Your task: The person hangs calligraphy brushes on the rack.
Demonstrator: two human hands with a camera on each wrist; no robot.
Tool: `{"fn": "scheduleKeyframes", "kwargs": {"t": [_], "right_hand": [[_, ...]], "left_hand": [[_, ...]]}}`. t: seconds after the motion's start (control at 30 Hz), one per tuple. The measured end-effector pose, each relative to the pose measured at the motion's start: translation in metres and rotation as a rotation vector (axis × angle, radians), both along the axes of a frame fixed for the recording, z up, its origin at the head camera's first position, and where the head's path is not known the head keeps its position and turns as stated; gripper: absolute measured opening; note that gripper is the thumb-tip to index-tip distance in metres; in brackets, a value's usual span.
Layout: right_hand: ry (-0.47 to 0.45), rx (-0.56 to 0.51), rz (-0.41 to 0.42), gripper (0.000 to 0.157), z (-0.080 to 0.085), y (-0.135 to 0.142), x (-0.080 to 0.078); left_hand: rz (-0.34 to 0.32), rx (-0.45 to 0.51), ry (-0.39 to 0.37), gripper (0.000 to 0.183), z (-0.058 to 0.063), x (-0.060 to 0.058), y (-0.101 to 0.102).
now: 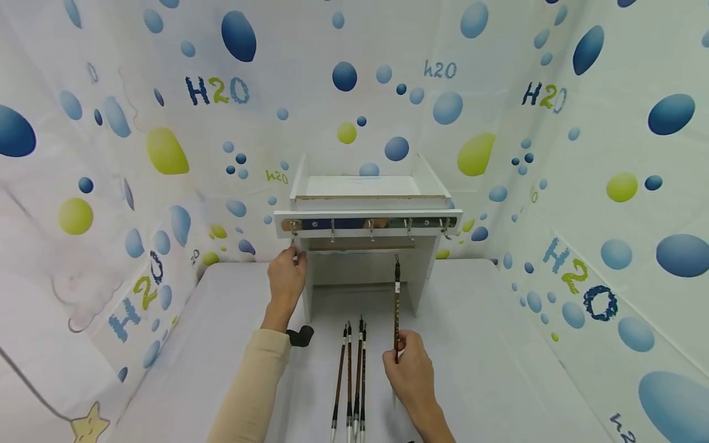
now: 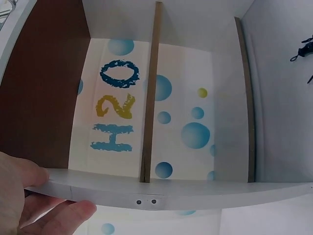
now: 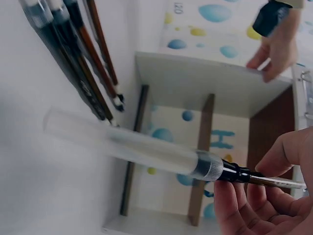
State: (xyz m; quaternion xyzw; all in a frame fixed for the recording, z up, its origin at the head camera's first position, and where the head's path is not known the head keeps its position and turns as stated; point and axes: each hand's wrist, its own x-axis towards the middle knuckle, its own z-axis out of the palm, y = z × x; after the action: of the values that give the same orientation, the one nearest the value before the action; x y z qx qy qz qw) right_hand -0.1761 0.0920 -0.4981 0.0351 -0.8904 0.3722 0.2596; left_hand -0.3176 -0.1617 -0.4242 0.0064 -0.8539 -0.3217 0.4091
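A white wooden rack (image 1: 368, 204) with a row of metal hooks (image 1: 372, 231) along its front stands on the table. My left hand (image 1: 287, 277) grips the edge of its left side panel (image 2: 112, 192), thumb on one face and fingers on the other. My right hand (image 1: 411, 372) pinches a brown calligraphy brush (image 1: 397, 295) near its lower end. The brush stands upright, its loop end up in front of the rack, just below the hooks. In the right wrist view, a clear cap (image 3: 122, 147) covers its pale bristles.
Several more calligraphy brushes (image 1: 349, 369) lie on the white table, loop ends toward the rack. A black strap (image 1: 301, 336) shows at my left wrist. Bubble-printed sheets (image 1: 343, 37) surround the table at the back and sides.
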Motion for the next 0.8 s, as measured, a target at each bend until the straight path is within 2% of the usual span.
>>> {"fn": "scheduleKeyframes", "kwargs": {"t": [0.17, 0.37, 0.57, 0.8], "right_hand": [[0.078, 0.012, -0.002, 0.03, 0.011, 0.01, -0.006], [0.105, 0.018, -0.013, 0.027, 0.022, 0.024, -0.017], [0.094, 0.013, -0.057, 0.026, 0.03, 0.041, -0.026], [0.028, -0.014, -0.115, 0.025, 0.03, 0.056, -0.031]], "left_hand": [[0.002, 0.005, 0.01, 0.015, 0.0, -0.001, -0.001], [0.01, 0.008, 0.029, 0.016, 0.0, -0.002, -0.003], [0.002, -0.006, 0.037, 0.018, -0.003, -0.003, -0.003], [-0.004, -0.006, 0.011, 0.017, -0.005, -0.005, -0.002]]}}
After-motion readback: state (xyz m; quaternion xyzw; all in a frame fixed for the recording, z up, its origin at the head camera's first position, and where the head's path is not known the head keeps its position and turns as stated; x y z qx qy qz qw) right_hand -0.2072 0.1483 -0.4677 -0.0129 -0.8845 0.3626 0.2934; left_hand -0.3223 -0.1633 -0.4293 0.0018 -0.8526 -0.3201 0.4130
